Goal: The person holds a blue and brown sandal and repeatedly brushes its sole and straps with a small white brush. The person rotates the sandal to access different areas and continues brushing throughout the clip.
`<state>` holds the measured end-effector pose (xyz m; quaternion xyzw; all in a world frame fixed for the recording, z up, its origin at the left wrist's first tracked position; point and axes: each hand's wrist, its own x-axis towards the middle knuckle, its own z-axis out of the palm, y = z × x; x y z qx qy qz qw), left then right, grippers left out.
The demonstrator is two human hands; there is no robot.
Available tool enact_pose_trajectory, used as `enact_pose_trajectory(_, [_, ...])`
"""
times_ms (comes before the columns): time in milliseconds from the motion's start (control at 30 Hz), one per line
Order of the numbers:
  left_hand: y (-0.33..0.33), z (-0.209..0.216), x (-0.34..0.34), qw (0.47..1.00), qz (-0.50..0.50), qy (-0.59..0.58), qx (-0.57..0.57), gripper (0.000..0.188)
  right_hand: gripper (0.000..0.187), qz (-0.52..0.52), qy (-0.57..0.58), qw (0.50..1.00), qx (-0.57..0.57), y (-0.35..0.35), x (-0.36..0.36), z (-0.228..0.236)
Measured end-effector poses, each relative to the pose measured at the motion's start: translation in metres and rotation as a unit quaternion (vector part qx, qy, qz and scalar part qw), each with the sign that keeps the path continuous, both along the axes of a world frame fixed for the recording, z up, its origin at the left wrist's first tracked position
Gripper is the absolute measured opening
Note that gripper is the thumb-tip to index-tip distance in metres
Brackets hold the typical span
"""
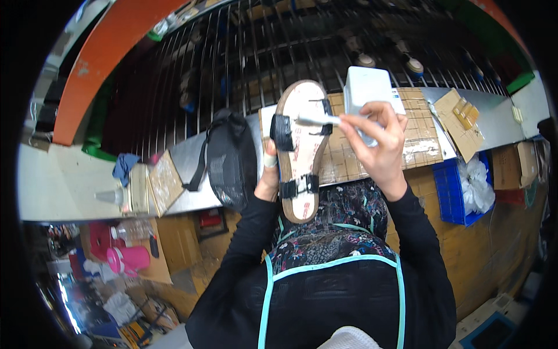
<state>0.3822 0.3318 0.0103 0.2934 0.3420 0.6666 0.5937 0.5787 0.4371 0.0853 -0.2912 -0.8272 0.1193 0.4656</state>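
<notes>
A sandal footbed (303, 157) with a brown rim, a white face with red print, and black straps is held up in front of me. My left hand (268, 175) grips its left edge, the thumb wrapped in pale tape; its other fingers are hidden behind the footbed. Pinched in my right hand (381, 136) is a brush (319, 120) with a pale handle, its tip against the white face near the upper straps. Just behind my right hand stands a white plastic container (367, 87), partly covered by the fingers.
A black bag (232, 160) lies left of the footbed on the bench. Cardboard (418, 131) covers the worktop at right. Beyond it runs a rack of metal bars (244, 64) with shoe pieces. A blue crate (449, 192) with white plastic stands at right, a pink jug (129, 259) lower left.
</notes>
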Motion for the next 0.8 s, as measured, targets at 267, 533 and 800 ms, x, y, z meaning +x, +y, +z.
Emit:
enact_pose_trajectory(267, [0.014, -0.003, 0.008, 0.996, 0.072, -0.059, -0.007, 0.092, 0.018, -0.079, 0.023, 0.985, 0.154, -0.019, -0.004, -0.01])
enact_pose_trajectory(533, [0.075, -0.011, -0.039, 0.955, 0.002, -0.296, 0.009, 0.097, 0.015, -0.013, 0.225, 0.951, -0.213, 0.01, 0.051, -0.016])
enact_pose_trajectory(800, [0.154, -0.051, -0.106, 0.889, 0.133, -0.399, -0.184, 0.095, 0.011, -0.095, 0.258, 0.921, -0.275, 0.026, 0.095, -0.049])
